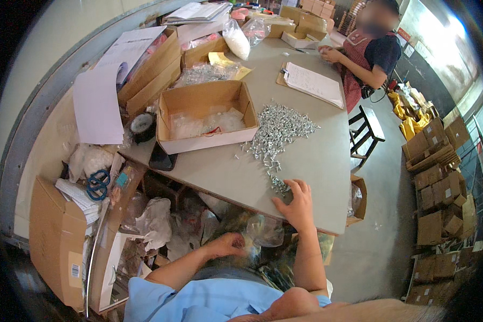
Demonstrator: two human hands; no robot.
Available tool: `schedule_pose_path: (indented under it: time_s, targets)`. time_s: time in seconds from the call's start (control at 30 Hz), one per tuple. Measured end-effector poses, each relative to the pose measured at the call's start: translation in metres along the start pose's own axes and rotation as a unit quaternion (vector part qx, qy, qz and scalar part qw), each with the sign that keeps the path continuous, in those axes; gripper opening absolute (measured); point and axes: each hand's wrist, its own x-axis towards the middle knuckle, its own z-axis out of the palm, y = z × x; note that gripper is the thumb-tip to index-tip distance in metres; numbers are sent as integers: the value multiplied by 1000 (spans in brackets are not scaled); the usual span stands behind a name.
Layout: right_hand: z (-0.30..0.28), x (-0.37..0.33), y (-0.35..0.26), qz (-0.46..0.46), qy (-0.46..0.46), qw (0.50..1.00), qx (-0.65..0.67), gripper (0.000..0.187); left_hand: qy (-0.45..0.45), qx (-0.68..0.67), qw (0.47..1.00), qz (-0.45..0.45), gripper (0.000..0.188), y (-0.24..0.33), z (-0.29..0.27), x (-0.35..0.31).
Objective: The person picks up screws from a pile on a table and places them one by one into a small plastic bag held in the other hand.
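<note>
A loose heap of small silvery screws (284,129) spreads over the grey table (316,166), trailing toward its near edge. My right hand (296,206) rests at the near end of that trail. Its thumb and fingers are spread around a small cluster of screws (278,184), and nothing is gripped in it. Below the table edge, my left hand (226,245) has its fingers curled at the side of a clear plastic bag (265,231). The bag appears pinched by these fingers, which are partly hidden.
A cardboard box (206,142) with clear bags stands beside the screw heap. Behind it lie a clipboard (314,85), papers and a white bag (235,40). Blue-handled scissors (97,185) lie at left. Across the table stands another person (362,53), near a stool (367,131); stacked cartons (440,188) line the right.
</note>
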Motion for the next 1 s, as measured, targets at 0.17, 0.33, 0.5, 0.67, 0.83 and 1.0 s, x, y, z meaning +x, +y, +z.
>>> schedule_pose_path:
  time_s: [0.17, 0.33, 0.5, 0.67, 0.83, 1.0]
  targets:
    - [-2, 2, -5, 37, 27, 998, 36, 37, -28, 16, 999, -3, 40, -14, 26, 32]
    - [-2, 3, -5, 6, 27, 1000, 11, 28, -20, -79, 994, 70, 39, 3, 34, 40]
    - [2, 3, -7, -10, 43, 999, -4, 21, -53, -26, 998, 11, 56, 12, 31, 40]
    - [2, 2, -5, -13, 41, 999, -5, 15, -24, -20, 993, 116, 53, 0, 37, 47]
    - [-8, -13, -9, -2, -10, 1000, -4, 15, 36, -42, 989, 137, 49, 6, 51, 43]
    - [-29, -17, -20, 38, -184, 974, 128, 16, 62, -114, 988, 89, 42, 19, 59, 32]
